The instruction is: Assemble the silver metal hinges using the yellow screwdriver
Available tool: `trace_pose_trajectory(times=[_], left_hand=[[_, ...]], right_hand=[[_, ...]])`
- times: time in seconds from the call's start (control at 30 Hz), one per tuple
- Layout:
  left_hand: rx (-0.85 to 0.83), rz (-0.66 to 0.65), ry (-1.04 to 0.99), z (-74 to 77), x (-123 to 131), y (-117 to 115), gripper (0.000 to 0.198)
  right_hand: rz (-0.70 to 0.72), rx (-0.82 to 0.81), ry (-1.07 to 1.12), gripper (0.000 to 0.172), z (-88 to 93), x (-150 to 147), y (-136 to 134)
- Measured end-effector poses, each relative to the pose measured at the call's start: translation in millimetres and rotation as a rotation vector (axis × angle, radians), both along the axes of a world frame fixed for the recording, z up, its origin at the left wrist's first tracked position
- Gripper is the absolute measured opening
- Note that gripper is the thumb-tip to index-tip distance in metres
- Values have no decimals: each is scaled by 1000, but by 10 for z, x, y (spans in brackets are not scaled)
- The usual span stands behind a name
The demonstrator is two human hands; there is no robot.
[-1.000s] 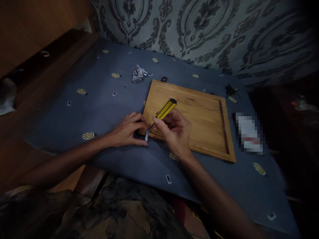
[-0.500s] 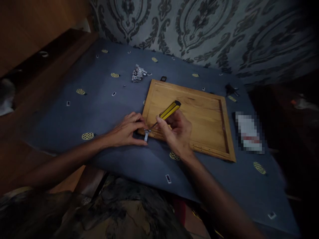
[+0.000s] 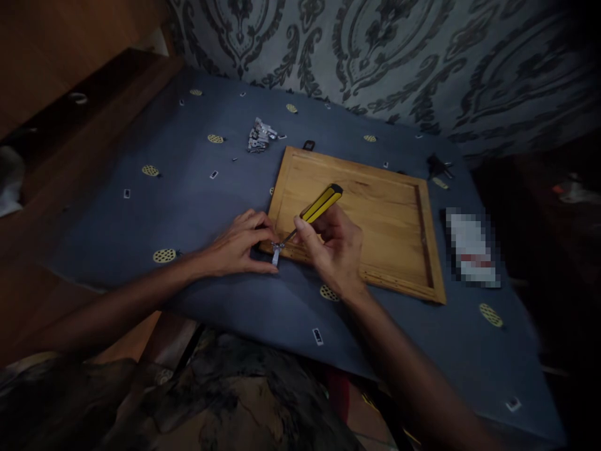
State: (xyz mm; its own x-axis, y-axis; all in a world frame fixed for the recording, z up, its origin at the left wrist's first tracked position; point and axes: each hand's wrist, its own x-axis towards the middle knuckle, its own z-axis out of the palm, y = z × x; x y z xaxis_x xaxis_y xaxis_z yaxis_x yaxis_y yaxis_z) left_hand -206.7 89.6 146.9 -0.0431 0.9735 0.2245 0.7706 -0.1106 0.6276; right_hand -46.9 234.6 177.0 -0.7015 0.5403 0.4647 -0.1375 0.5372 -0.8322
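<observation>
A framed wooden panel (image 3: 375, 213) lies flat on a blue patterned cloth (image 3: 188, 207). My right hand (image 3: 335, 250) is closed round a yellow and black screwdriver (image 3: 322, 203), whose tip points down at a small metal hinge piece (image 3: 277, 250) on the panel's near left corner. My left hand (image 3: 239, 244) rests on the cloth beside that corner, its fingers pinched on the metal piece and holding it against the wood.
A small heap of shiny metal fittings (image 3: 259, 136) lies on the cloth behind the panel. Dark small parts (image 3: 436, 168) sit at the far right corner. A blurred white object (image 3: 472, 247) lies right of the panel. A patterned wall rises behind.
The screwdriver handle has tilted a little to the right and turned in my right hand. My left hand has stayed on the metal piece.
</observation>
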Motion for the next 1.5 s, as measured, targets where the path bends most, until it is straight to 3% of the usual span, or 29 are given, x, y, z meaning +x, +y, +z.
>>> trace_pose_trajectory(times=[0.33, 0.53, 1.0, 1.23, 1.5], left_hand=[[33, 0, 17, -11, 10, -37, 60], [52, 8, 32, -25, 4, -47, 48], [44, -7, -10, -30, -8, -30, 46], [12, 7, 2, 0, 1, -27, 47], [25, -1, 13, 0, 1, -28, 46]], right_hand=[[33, -54, -15, 13, -1, -3, 8], [23, -66, -39, 16, 5, -1, 6], [47, -86, -27, 14, -1, 6, 14], [-40, -115, -17, 14, 22, 60, -44], [3, -100, 2, 12, 10, 47, -48]])
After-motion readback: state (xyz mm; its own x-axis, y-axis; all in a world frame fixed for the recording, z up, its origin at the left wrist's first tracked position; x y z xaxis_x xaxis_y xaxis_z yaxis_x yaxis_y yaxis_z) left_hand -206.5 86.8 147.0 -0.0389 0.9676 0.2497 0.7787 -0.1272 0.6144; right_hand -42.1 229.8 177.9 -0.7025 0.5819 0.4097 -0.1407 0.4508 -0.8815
